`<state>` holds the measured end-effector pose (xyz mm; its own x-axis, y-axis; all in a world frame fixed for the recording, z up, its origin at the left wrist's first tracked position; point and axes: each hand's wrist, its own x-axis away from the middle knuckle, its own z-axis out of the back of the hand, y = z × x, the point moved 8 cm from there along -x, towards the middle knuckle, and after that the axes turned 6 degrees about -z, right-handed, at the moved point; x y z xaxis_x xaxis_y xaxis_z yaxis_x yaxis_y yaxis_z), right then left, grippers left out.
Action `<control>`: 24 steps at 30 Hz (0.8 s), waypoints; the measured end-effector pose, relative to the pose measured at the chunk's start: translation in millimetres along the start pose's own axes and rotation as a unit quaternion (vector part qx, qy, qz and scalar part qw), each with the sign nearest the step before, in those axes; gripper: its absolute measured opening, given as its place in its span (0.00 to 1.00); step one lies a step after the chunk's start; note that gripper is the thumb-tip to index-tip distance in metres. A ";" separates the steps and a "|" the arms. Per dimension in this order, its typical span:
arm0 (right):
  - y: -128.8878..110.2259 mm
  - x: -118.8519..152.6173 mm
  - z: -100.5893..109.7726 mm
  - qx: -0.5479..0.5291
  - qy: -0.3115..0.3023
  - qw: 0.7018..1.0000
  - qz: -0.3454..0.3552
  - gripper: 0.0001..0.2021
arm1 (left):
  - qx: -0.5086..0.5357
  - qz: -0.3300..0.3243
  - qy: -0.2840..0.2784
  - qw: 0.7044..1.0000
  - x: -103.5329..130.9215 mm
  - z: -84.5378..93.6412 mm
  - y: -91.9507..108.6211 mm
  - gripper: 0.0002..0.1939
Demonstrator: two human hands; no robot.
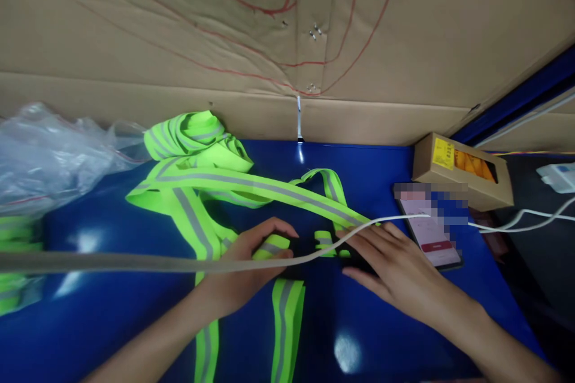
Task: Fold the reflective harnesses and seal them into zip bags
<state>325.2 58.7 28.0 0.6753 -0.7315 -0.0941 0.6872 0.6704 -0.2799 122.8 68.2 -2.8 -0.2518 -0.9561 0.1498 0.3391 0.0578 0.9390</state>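
Note:
Neon yellow-green strap with a grey stripe (269, 186) runs across the blue table, from a bunched roll (188, 134) at the back left toward my right hand. My left hand (245, 266) curls its thumb and fingers around a short folded piece of strap (273, 246). The right hand (395, 257) lies with fingers stretched over the strap's end, beside a dark part that is hard to make out. A small strap loop (323, 242) sits between the hands. Another strap length (286, 329) hangs toward the near edge.
A white cable (179, 264) crosses in front of both hands. At the right are a phone (433, 233) and a cardboard box (465, 170). Clear plastic bags (63, 155) lie at the left. A cardboard wall (157, 42) stands behind the blue table (381, 335).

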 end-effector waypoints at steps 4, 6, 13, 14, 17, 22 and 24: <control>7.8 -0.2 -6.5 0.000 -0.015 1.000 -0.027 0.24 | -0.011 -0.018 0.003 1.000 0.3 4.2 -0.3 0.11; 9.8 0.2 -4.0 -0.012 -0.002 0.999 -0.040 0.20 | -0.017 -0.026 0.007 1.000 0.6 6.5 -1.7 0.11; 43.8 1.3 17.8 -0.222 0.104 0.950 -0.195 0.15 | -0.006 -0.006 -0.018 1.000 8.6 -19.2 4.8 0.11; 47.9 2.0 19.2 -0.238 0.114 0.941 -0.210 0.16 | -0.001 -0.006 -0.023 1.000 10.0 -26.4 8.6 0.11; 49.8 3.0 19.8 -0.247 0.124 0.937 -0.215 0.17 | 0.012 -0.025 -0.049 0.998 12.0 -45.5 22.1 0.10; 17.1 1.0 17.5 -0.180 0.098 0.976 -0.070 0.17 | 0.022 -0.107 -0.062 0.992 8.5 -44.2 38.1 0.08; -1.8 3.0 20.7 -0.108 0.113 0.988 0.015 0.20 | 0.020 -0.148 -0.051 0.987 5.7 -33.6 41.7 0.07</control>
<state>331.5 57.8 48.1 0.6008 -0.7366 -0.3104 0.5780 0.6686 -0.4679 165.9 55.5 26.7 -0.4260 -0.8987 -0.1040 0.2017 -0.2064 0.9574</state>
